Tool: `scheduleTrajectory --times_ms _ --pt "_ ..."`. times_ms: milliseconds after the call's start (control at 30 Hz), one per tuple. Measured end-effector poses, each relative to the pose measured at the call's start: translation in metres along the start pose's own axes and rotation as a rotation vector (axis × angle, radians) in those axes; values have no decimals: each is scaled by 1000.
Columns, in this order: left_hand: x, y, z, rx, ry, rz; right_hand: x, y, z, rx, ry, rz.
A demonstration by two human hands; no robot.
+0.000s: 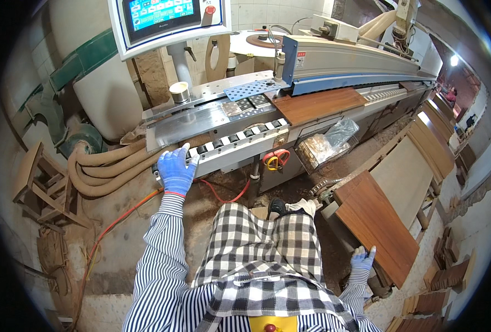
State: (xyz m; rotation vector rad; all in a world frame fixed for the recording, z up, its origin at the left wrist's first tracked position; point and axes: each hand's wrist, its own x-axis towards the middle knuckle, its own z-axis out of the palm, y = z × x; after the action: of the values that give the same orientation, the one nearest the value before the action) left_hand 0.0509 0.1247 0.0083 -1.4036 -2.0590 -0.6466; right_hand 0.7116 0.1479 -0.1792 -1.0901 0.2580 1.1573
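Note:
My left hand [177, 170], in a blue and white knit glove, rests on the near left end of the roller rail [240, 145] on the machine's front. Its fingers are spread over the rail end and hold nothing. At the lower right, my right hand [361, 260] wears a similar glove and touches the near left edge of a brown wood-grain panel [377, 227]. Its fingers look apart, not wrapped round the board. That panel lies tilted across a belt conveyor [401, 171]. Another brown panel [318, 105] lies on the machine bed, partly beneath the long grey and blue beam [356, 61].
A lit control screen [162, 16] stands at the upper left. Brown ribbed hoses [104, 171] and a wooden stool [49, 188] are on the left floor. A wire basket [325, 146] with plastic bags and red-and-yellow-handled scissors [277, 159] hang at the machine's front.

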Motion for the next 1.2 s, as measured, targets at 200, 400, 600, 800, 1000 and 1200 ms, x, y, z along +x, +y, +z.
scheduleTrajectory --times_ms 200,400,600,800,1000,1200 --pt "-3 -1 2 19 26 6 -39 18 -1 -213 -221 -42" --pt "-2 -5 4 16 -61 -12 -38 25 -25 150 -222 98" --pt "-2 -5 4 -24 -73 14 -36 6 -45 80 -289 -109" --pt "-12 -13 0 -56 -50 63 -52 4 -28 -114 -418 -142" --pt "-38 39 -50 -312 -150 103 -146 40 79 -285 -653 -72" --pt "-59 68 -106 -290 -274 302 -204 116 183 -473 -1055 166"
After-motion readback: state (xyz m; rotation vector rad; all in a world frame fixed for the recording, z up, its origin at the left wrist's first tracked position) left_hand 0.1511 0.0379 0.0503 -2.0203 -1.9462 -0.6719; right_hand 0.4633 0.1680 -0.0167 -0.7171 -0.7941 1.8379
